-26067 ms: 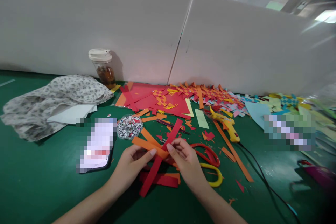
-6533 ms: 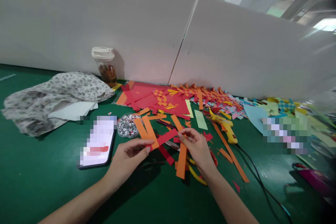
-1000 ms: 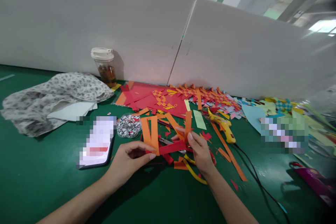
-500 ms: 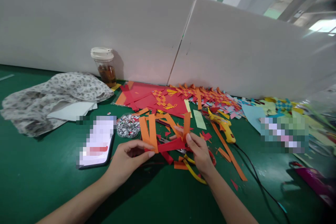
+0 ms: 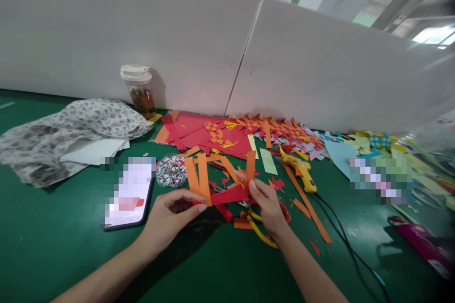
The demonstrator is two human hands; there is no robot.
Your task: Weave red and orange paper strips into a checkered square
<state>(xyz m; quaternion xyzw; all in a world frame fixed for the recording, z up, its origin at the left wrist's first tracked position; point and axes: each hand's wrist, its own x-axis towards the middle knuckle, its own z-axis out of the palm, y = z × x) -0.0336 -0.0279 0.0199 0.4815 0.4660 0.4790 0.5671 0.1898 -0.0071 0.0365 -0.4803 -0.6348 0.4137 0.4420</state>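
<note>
Between my hands a red paper strip is held level above the green table. My left hand pinches its left end, where two orange paper strips stand upright from it. Thumb and fingers of my right hand close on the other end, at another upright orange strip. Below the papers lie scissors with yellow and red handles, partly hidden by the strips and my right hand. Orange and red scraps are scattered around them.
A phone and a container of googly eyes lie left. Behind are red sheets and woven paper fish. A yellow glue gun with a black cord lies right. A lidded cup stands by the white partition.
My hands keep the same grip on the paper strips. The whole view has shifted slightly, with things appearing a little further left.
</note>
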